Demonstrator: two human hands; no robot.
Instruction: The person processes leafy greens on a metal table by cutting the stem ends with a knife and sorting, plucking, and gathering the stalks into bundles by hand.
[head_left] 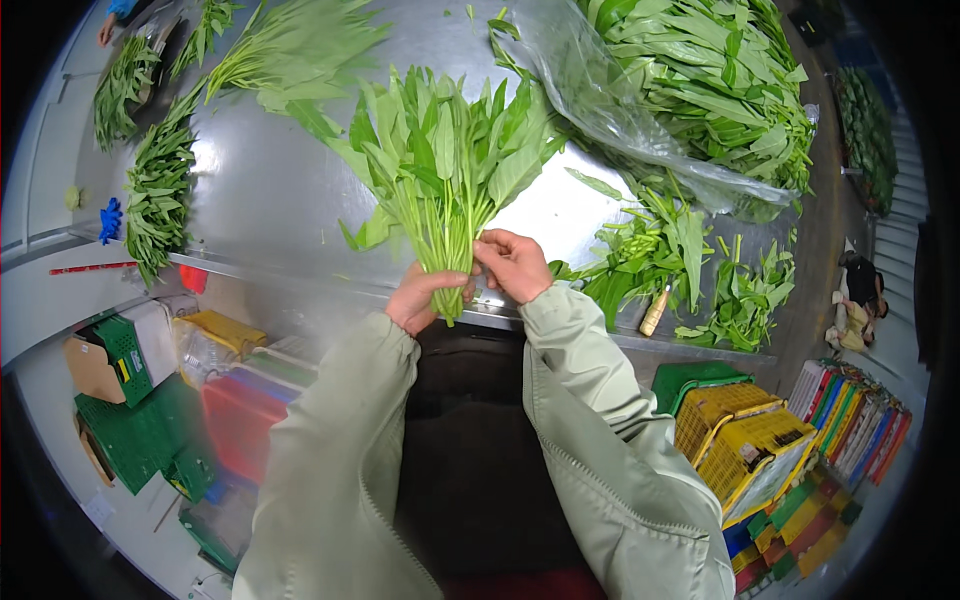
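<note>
I hold an upright bunch of long-leafed greens (440, 150) above the near edge of a steel table (260, 170). My left hand (425, 298) is closed round its lower stems, and my right hand (510, 265) pinches the stems from the right, a little higher. Right of my hands lie loose cut greens (630, 260) and a small tan, narrow object (655, 311). Behind these, a large heap of greens (700, 80) rests beside a clear plastic bag (600, 100).
More bunches (160, 190) lie at left, near a blue glove (110, 220). Coloured crates stand low at left (120, 440) and right (740, 450). Another person's hand (105, 32) shows at top left. A person (865, 290) is low at far right, near stacked coloured crates (850, 415).
</note>
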